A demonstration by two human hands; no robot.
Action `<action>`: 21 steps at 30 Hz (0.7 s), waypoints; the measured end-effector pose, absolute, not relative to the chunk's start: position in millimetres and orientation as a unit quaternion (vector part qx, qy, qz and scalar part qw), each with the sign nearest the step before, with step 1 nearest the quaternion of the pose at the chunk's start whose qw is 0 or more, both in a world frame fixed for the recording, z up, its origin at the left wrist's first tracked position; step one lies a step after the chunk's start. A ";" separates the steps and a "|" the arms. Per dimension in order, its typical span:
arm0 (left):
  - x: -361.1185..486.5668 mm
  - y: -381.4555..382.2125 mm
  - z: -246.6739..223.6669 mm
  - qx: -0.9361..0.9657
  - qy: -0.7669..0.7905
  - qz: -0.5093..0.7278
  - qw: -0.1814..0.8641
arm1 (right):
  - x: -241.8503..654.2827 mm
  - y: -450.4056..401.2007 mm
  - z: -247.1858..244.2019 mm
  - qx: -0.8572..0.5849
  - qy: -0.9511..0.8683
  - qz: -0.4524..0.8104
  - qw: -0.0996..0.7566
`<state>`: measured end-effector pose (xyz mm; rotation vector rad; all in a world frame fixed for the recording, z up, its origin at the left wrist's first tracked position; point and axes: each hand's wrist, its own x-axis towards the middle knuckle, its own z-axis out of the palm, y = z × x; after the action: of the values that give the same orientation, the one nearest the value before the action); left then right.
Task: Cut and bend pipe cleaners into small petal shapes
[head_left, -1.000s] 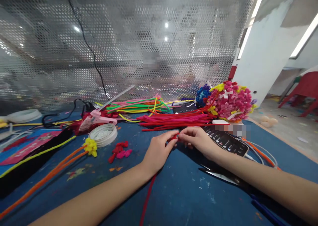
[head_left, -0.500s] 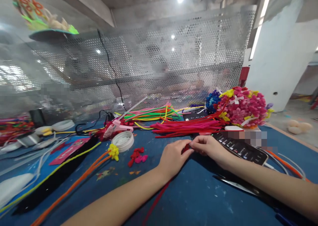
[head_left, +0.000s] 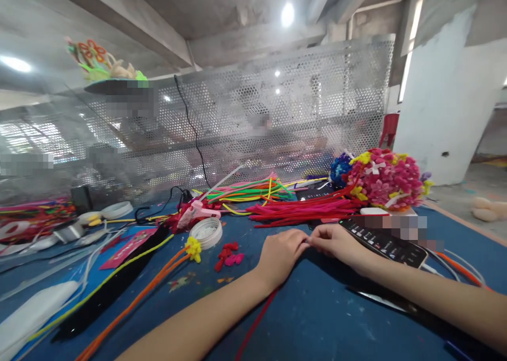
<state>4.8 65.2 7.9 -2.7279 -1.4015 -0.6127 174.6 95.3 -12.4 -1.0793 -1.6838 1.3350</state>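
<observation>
Fingers of my left hand (head_left: 280,256) are closed on a red pipe cleaner (head_left: 259,318), whose tail runs out below the wrist toward the near table edge. My right hand (head_left: 336,246) is pinched at the left fingertips, touching them. What the right fingers grip is hidden. Left of the hands lie small red twisted pieces (head_left: 226,251) and a magenta one (head_left: 234,259). A bundle of red and pink pipe cleaners (head_left: 304,211) lies just beyond the fingers.
A dark phone-like device with rows of keys (head_left: 382,242) lies by my right forearm, with scissors-like blades (head_left: 380,299) nearer. A pink glue gun (head_left: 198,213), white tape roll (head_left: 206,233) and yellow-flowered orange stems (head_left: 194,249) lie left. Behind right sits a pink flower bouquet (head_left: 386,178).
The view has tilted up slightly and swung a little left. Both hands stay together; the red bit seen between the fingers before is now covered by my left hand.
</observation>
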 end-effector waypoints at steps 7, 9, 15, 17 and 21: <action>-2.2 74.0 3.1 -0.891 -0.410 -0.184 0.061 | 175.7 98.1 -17.5 -0.396 -0.704 0.480 0.343; -2.5 75.7 2.4 -0.891 -0.411 -0.179 0.065 | 176.6 97.9 -17.4 -0.389 -0.724 0.460 0.337; -0.6 78.5 2.5 -0.880 -0.429 -0.201 0.014 | 176.9 96.0 -13.0 -0.400 -0.774 0.370 0.322; 0.0 78.8 2.6 -0.878 -0.433 -0.205 0.002 | 176.6 94.6 -10.6 -0.407 -0.793 0.324 0.318; 0.8 78.2 3.5 -0.881 -0.432 -0.194 0.003 | 176.7 91.3 -6.3 -0.406 -0.818 0.269 0.304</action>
<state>0.8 78.2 3.5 -2.7608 -1.3559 -0.6080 176.7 91.3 -6.3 -1.0763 -2.1675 0.7131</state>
